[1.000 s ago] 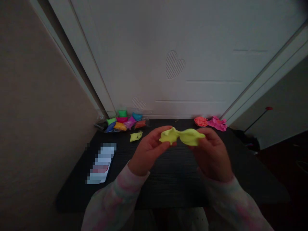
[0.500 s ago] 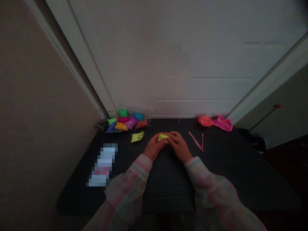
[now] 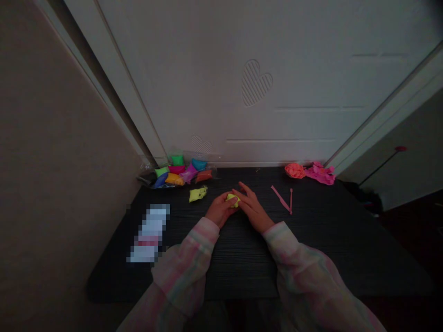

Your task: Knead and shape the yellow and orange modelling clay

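A small lump of yellow modelling clay [image 3: 233, 199] is between my two hands, just above the dark table. My left hand [image 3: 218, 211] is closed around it, with the thumb across its front. My right hand [image 3: 253, 210] presses its fingers on the lump's right side, while one finger is lifted away; its thumb is mostly hidden. Left of my hands lies a torn yellow clay packet [image 3: 197, 194]. To the right are two pink clay tools [image 3: 281, 199], one flat and one thin, their near ends close together.
Coloured clay packets [image 3: 175, 179] in clear plastic lie at the table's back left. An orange crumpled bundle [image 3: 295, 170] and a pink one [image 3: 321, 174] lie at the back right. A blurred-out pale rectangle [image 3: 149, 233] is at the left. A white panel [image 3: 207, 92] with hearts stands behind the table [image 3: 242, 272].
One finger of my right hand has lifted and straightened off the yellow clay. The lump has turned slightly and looks more compact in my left fingers. The view has tilted a little.
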Available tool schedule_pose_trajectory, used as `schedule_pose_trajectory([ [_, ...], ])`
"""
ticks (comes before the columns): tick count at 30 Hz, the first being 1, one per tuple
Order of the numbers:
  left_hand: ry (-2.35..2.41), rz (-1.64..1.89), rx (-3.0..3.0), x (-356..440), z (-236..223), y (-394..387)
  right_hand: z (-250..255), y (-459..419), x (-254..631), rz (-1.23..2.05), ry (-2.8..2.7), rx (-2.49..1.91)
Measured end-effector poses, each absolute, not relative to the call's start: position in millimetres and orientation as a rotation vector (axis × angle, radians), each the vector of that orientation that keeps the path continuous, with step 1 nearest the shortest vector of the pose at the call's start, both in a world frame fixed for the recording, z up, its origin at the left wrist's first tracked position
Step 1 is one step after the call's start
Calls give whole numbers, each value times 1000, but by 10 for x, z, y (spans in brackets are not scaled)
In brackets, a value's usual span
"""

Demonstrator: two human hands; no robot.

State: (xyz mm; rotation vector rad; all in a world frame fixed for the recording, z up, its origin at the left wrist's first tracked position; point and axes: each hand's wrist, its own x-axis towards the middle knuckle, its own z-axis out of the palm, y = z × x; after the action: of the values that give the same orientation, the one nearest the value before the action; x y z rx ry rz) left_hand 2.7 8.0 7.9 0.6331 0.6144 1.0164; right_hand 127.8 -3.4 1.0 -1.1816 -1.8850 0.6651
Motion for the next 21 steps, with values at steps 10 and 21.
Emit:
schedule_pose_trajectory([
  [10, 685, 1058, 712, 2, 53, 99, 40, -90, 1234, 643, -1857, -1139],
  [21, 768, 1122, 732, 7, -26, 146, 64, -69, 1185, 551, -1813, -1199],
])
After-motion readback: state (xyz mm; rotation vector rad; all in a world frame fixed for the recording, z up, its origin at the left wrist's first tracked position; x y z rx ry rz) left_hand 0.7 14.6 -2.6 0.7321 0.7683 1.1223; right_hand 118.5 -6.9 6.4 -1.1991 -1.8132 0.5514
